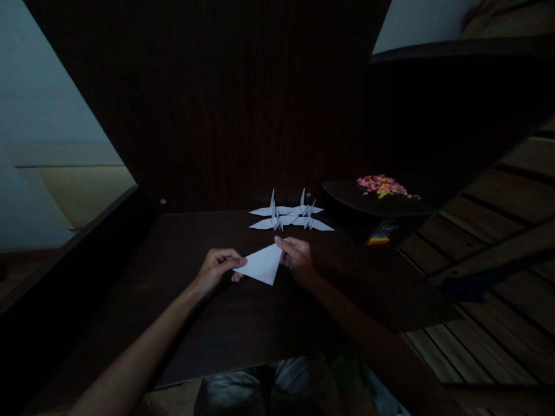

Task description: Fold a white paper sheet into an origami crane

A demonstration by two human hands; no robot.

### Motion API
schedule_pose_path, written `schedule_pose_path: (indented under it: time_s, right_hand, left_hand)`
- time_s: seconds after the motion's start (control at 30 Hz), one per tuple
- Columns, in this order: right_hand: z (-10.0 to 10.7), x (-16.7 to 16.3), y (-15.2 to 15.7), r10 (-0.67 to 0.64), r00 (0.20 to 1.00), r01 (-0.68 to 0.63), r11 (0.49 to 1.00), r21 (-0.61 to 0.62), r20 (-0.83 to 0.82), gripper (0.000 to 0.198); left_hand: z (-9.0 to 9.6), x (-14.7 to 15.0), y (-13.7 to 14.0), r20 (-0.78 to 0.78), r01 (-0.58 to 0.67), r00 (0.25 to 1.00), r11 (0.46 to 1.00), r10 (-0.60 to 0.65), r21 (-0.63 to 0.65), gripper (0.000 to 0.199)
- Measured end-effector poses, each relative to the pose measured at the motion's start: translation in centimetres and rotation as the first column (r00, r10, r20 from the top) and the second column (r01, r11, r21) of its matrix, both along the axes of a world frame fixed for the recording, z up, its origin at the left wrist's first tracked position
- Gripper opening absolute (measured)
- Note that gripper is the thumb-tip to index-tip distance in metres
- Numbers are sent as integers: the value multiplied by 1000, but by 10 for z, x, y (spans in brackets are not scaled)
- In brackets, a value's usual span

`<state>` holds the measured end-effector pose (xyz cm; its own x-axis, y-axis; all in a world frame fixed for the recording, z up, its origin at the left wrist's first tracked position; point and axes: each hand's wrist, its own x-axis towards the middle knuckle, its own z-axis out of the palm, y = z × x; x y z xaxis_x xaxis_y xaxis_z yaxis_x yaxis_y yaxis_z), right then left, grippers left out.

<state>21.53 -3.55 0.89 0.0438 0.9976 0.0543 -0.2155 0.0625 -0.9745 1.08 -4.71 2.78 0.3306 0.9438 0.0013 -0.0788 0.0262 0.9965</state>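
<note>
A white sheet of paper folded into a triangle (262, 266) is held between my two hands above the dark desk. My left hand (220, 266) pinches its left corner, thumb on top. At the upper right corner, my right hand (296, 255) grips it with thumb and fingers closed. Just beyond the paper, several white origami cranes (277, 222) stand close together on the desk, wings spread and necks pointing up. The fingers under the paper are partly hidden.
The dark wooden desk (208, 329) has a tall back panel (243, 104) and a raised side edge at the left. On a low rounded shelf (347, 193) at the right lies a pile of small colourful pieces (384, 186). A rainbow-edged item (378, 240) sits beneath it.
</note>
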Motion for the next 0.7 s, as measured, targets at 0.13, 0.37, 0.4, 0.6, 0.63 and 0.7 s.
schedule_pose_path:
  time_s: [0.13,0.37,0.4,0.6,0.63,0.7]
  right_hand:
    - [1,3,2,-62,997,58,995,83,40,37]
    - [8,2,-6,74,987,-91,988,122,140,35]
    - [9,1,-7,99,981,-121,985,122,167,35]
    - [11,-5,-12,236,934,-271,958,98,269,34]
    - [11,-5,-13,257,927,-292,952,94,274,33]
    - [8,-4,-12,266,914,-306,948,90,305,34]
  left_hand:
    - [-2,-1,-2,-102,146,984,989,-146,-8,25]
    - [-2,-1,-3,-182,304,936,952,-302,-19,28]
    - [-3,1,-4,-193,302,935,953,-298,-10,28]
    - [-8,10,-6,-247,243,940,970,-234,6,29]
    - [-9,10,-6,-259,219,943,976,-208,14,30]
    - [-9,9,-6,-280,192,944,981,-176,28,31]
